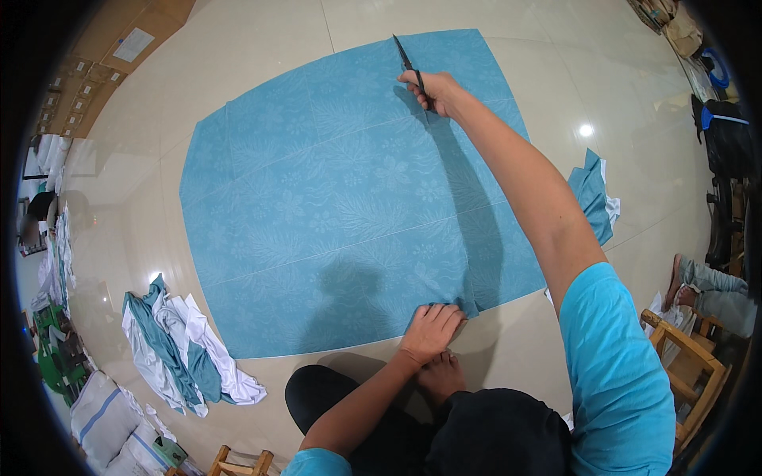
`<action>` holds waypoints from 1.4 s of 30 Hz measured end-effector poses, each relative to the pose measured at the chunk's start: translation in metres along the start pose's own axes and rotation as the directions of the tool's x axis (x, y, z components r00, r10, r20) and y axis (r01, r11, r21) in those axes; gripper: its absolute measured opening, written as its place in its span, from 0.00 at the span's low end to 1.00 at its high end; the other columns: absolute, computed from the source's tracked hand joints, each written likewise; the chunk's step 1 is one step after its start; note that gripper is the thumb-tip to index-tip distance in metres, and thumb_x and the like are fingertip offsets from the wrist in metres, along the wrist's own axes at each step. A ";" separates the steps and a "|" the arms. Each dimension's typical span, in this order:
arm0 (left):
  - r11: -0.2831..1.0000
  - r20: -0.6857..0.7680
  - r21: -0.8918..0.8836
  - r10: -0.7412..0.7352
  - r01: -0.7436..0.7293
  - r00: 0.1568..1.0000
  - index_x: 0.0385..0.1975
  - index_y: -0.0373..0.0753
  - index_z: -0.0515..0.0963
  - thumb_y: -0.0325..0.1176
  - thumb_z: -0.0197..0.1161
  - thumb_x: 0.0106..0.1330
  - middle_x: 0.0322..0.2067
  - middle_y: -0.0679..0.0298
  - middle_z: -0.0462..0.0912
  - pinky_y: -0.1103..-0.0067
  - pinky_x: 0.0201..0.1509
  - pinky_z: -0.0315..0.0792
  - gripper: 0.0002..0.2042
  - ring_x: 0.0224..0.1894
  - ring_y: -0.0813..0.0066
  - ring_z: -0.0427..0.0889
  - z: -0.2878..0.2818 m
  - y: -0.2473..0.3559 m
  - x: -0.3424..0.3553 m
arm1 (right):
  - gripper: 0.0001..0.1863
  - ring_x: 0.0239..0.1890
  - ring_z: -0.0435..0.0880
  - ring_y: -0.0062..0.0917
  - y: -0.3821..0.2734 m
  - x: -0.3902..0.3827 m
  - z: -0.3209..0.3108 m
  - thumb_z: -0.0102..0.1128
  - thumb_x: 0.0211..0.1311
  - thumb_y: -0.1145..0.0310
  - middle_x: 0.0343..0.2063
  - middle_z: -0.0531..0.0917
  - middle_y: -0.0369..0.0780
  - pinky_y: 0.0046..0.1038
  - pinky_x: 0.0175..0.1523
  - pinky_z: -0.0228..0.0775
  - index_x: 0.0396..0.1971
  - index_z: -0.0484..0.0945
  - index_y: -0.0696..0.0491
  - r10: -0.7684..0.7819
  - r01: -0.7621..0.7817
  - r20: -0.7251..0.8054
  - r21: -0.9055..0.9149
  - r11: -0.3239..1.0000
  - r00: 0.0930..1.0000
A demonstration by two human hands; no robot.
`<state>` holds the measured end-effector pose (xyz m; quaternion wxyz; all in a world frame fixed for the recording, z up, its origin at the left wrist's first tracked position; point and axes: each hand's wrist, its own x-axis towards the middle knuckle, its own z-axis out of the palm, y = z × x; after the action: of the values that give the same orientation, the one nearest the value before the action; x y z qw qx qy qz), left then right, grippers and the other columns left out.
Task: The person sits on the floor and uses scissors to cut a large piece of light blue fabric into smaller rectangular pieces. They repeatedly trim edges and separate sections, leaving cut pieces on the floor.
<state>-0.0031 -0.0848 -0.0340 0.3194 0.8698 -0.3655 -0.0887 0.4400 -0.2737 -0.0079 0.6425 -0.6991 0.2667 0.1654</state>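
A large teal cloth with a pale leaf and flower pattern lies spread on the floor, crossed by light lines. Far out over it, my right hand is closed round a pair of black scissors. The blades point away from me, and their tips reach the cloth's far edge. Close to my foot, my left hand grips the near edge of the cloth, which is bunched up beside the fingers. From there a crease runs away from me toward the scissors.
Teal and white scraps lie in a heap at the near left, with another scrap pile at the right. Cardboard boxes stand far left, white sacks near left. A wooden chair and another person's legs are at the right.
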 end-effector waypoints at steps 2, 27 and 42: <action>1.000 -0.001 -0.006 0.000 0.000 1.000 0.52 0.46 0.81 0.36 0.62 0.73 0.51 0.71 0.81 0.71 0.54 0.67 0.11 0.52 0.73 0.79 0.000 0.000 0.000 | 0.16 0.18 0.71 0.14 0.000 0.002 0.000 0.81 0.60 0.58 0.20 0.78 0.31 0.20 0.21 0.63 0.25 0.81 0.50 0.011 -0.011 -0.008 -0.003 1.000 1.000; 1.000 -0.076 -0.011 0.022 -0.023 0.997 0.50 0.47 0.81 0.37 0.62 0.74 0.50 0.71 0.82 0.72 0.53 0.67 0.09 0.50 0.72 0.79 0.002 0.000 0.002 | 0.20 0.23 0.77 0.20 -0.003 -0.024 -0.024 0.79 0.61 0.52 0.21 0.80 0.34 0.26 0.29 0.69 0.25 0.82 0.52 -0.213 0.189 -0.135 -0.174 0.966 0.968; 0.999 -0.044 0.030 -0.022 0.024 0.999 0.46 0.46 0.82 0.37 0.65 0.74 0.47 0.68 0.83 0.67 0.53 0.68 0.06 0.51 0.67 0.80 0.012 0.001 -0.001 | 0.23 0.36 0.88 0.42 0.223 -0.270 -0.141 0.81 0.55 0.68 0.35 0.87 0.47 0.41 0.45 0.78 0.45 0.80 0.61 -0.770 0.178 -0.367 -0.836 0.519 0.522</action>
<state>-0.0092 -0.0902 -0.0429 0.3130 0.8805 -0.3496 -0.0677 0.0770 -0.3772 -0.0164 0.1809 -0.9391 0.1795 -0.2306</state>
